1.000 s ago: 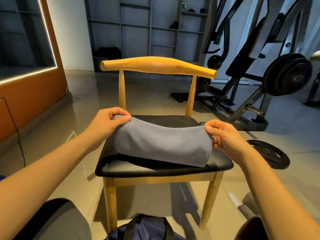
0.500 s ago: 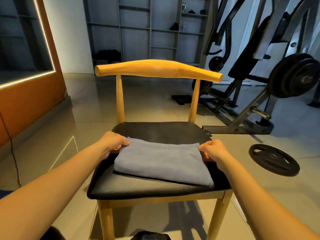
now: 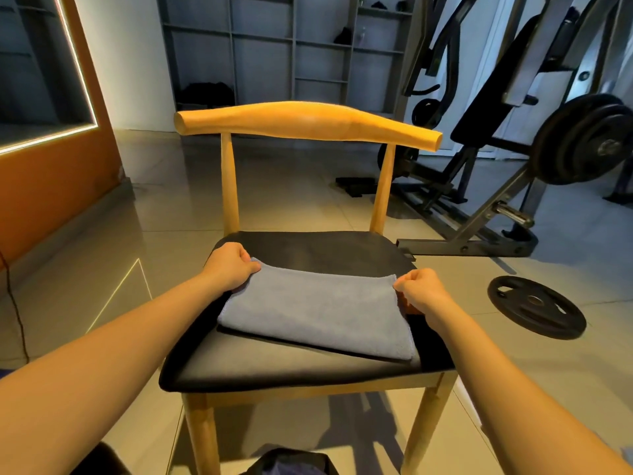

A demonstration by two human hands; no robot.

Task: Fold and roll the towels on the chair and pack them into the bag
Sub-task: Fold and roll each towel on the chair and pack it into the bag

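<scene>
- Here, a grey towel (image 3: 315,310) lies folded flat on the black seat of a wooden chair (image 3: 308,123).
- The towel's long axis runs left to right across the seat, roughly in line with the backrest. It is slightly skewed, so the right end sits nearer the person than the left.
- Its short sides point toward the backrest and toward the seat's front edge. The towel sits on the front half of the seat, and bare black seat shows behind it.
- A thin dark layer shows under the towel's near edge. I cannot tell whether it is a second cloth or part of the seat.
- The left grip (image 3: 229,269) is clenched on the towel's far left corner, fingers curled over the cloth and knuckles up.
- The right grip (image 3: 419,291) is curled at the far right corner, with thumb and fingers pinching the edge there.
- Both forearms reach in from the bottom of the view, one on each side of the towel.
- A dark bag (image 3: 287,462) sits on the floor below the seat's front edge and is mostly cut off by the frame.
- A weight plate (image 3: 536,306) lies flat on the tiled floor to the right of the chair, well apart from it.
- A weight machine (image 3: 507,108) stands behind the chair on the right, and grey shelves (image 3: 291,46) line the back wall.
</scene>
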